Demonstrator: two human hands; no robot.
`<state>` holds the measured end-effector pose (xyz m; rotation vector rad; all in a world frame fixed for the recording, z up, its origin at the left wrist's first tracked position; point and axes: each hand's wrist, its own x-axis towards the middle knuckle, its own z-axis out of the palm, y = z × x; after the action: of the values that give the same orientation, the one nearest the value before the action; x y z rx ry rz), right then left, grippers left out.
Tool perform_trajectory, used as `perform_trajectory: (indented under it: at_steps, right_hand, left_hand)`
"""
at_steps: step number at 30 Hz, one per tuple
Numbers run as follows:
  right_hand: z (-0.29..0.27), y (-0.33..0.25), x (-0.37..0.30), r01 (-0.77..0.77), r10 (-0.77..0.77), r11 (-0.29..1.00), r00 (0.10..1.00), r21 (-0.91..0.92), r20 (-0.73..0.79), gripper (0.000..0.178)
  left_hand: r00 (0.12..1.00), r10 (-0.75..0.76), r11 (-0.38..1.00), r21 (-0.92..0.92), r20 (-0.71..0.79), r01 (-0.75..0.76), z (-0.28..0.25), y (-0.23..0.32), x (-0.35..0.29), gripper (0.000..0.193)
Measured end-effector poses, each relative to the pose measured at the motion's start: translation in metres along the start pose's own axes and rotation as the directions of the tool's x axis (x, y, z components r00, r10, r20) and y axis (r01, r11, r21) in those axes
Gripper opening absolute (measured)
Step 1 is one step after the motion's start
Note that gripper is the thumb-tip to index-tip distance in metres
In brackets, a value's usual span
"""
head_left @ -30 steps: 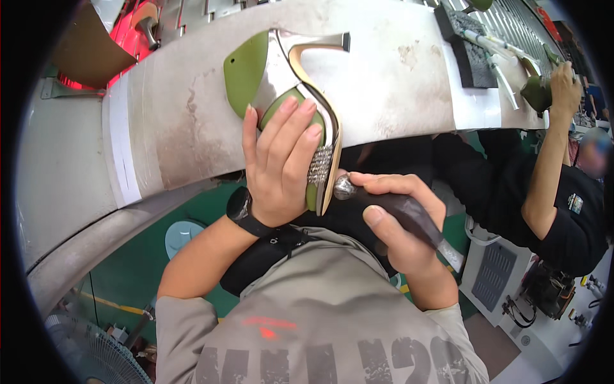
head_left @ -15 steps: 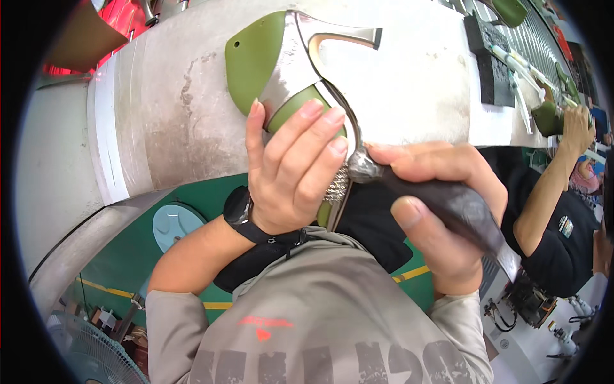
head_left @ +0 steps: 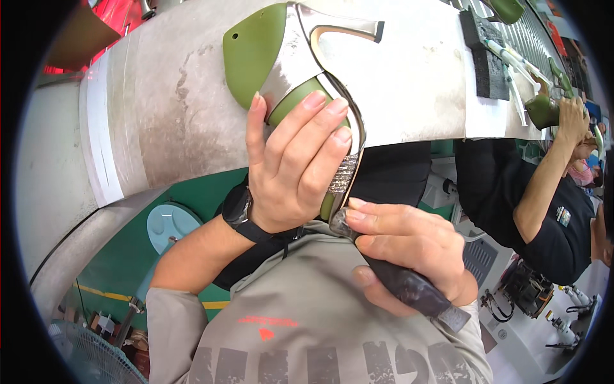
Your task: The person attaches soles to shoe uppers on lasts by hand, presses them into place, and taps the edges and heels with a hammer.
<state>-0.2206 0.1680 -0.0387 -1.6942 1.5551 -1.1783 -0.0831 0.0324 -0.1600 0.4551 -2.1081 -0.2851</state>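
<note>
A silver high-heeled sandal (head_left: 289, 67) lies on its side on a green shoe last (head_left: 254, 54), its heel (head_left: 352, 27) pointing away to the right. My left hand (head_left: 297, 157) is wrapped over the sandal's upper, fingers spread across it. A glittery strap (head_left: 343, 174) shows below those fingers. My right hand (head_left: 412, 253) grips a dark-wrapped hand tool (head_left: 409, 287) with a rounded metal head and a flat metal end. The head is at the sole's edge near the toe; I cannot tell whether it touches.
The sandal's heel end rests on a pale, stained worktable (head_left: 185, 96). A black block (head_left: 484, 54) and white-handled brushes (head_left: 511, 61) are at the right. Beyond, a co-worker's arm (head_left: 543, 173) reaches to another green last (head_left: 542, 112). A round blue stool seat (head_left: 173, 227) stands below left.
My right hand and the tool have moved down along the sole's edge, from beside the glittery strap toward the toe. My left hand stays on the sandal, which has shifted slightly.
</note>
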Motion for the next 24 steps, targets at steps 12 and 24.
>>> perform_trajectory:
  at_steps: [12, 24]
  right_hand:
    - [-0.026, 0.019, 0.020, -0.252, 0.323, 0.913, 0.927, 0.321, -0.191, 0.025]
    - [-0.068, 0.030, 0.111, -0.742, 0.730, 0.574, 0.656, 0.347, 0.193, 0.035]
  left_hand:
    - [0.999, -0.005, 1.000, -0.026, 0.035, 0.005, 0.001, 0.002, -0.001, 0.030]
    - [1.000, 0.009, 1.000, -0.001, -0.005, -0.009, 0.009, 0.000, -0.007, 0.028]
